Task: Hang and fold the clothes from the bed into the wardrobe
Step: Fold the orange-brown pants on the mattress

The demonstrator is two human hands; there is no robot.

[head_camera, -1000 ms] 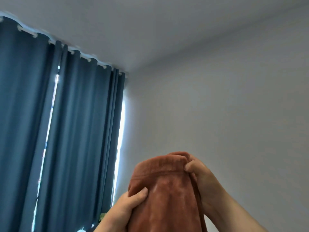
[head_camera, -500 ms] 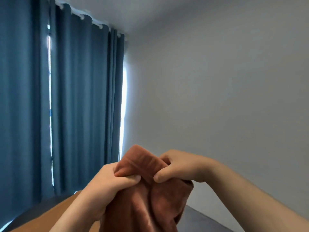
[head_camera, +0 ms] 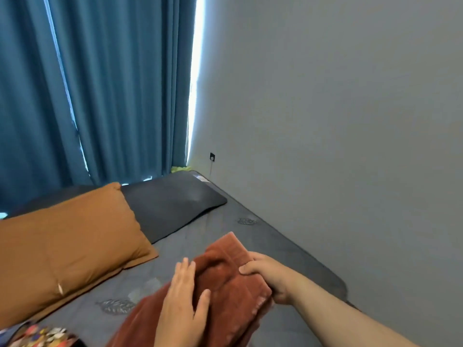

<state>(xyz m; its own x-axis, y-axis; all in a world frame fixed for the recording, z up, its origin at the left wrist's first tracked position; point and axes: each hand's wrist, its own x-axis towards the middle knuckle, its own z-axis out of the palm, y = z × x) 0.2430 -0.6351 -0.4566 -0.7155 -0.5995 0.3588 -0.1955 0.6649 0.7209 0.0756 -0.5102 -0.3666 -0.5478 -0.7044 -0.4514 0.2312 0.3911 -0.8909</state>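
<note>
A rust-brown fleecy garment (head_camera: 225,286) lies bunched on the bed (head_camera: 190,249), which has a grey quilted cover stitched with leaf shapes. The garment sits to the right of a large orange rectangular pillow (head_camera: 67,241), near it but apart. The left hand (head_camera: 183,306) rests flat on the side of the garment facing the orange pillow, its fingers (head_camera: 186,271) straight and released, thumb spread on the cloth. The right hand (head_camera: 268,276) is on the side away from the pillow; its fingers (head_camera: 250,269) are curled, grasping a fold at the cloth's edge.

A flat dark grey pillow (head_camera: 175,201) lies just behind the orange pillow, partly hidden by its far corner. Blue pleated curtains (head_camera: 112,83) hang behind the orange pillow, with a strip of daylight at their right edge. A plain grey wall (head_camera: 325,121) runs along the bed well to the pillow's right and carries a small dark socket (head_camera: 212,156) low down. In front of the orange pillow, at the bottom corner of view, shows some multicoloured patterned fabric (head_camera: 37,334); what it is I cannot tell.
</note>
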